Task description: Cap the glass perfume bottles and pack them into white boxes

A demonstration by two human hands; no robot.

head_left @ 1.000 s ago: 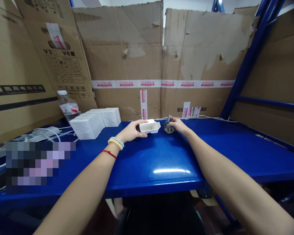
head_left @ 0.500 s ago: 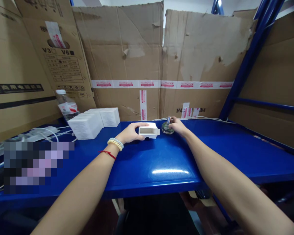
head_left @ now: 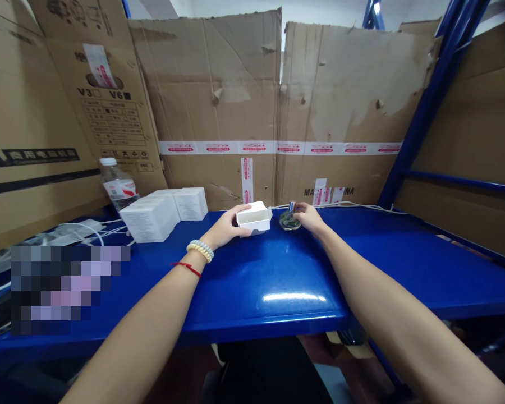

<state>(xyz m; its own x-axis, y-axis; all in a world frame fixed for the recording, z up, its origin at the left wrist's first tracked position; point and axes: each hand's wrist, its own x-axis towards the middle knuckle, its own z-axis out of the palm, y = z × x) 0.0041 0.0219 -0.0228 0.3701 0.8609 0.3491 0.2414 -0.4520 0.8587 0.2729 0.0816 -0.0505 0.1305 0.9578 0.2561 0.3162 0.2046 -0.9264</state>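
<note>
A small white box [head_left: 255, 217] with its open side facing me is gripped by my left hand [head_left: 228, 226], thumb below and fingers over the top. Its inside looks empty, and a flap sticks out at its right end. Just right of the box, my right hand [head_left: 309, 217] has its fingers closed on a round clear glass bottle [head_left: 289, 221] with a shiny neck. The bottle is upright on or just above the blue table [head_left: 294, 269]; contact is hard to tell. Box and bottle are apart.
White boxes [head_left: 149, 219] stand grouped at the left rear, beside a plastic water bottle [head_left: 120, 187]. White cables and a power strip [head_left: 82, 227] lie farther left, near a blurred-out patch. Cardboard sheets [head_left: 219, 112] wall the back; a blue metal post [head_left: 421, 106] rises at right.
My left hand has tilted the white box so its opening faces more upward. My right hand stays on the glass bottle. The whole view has shifted slightly.
</note>
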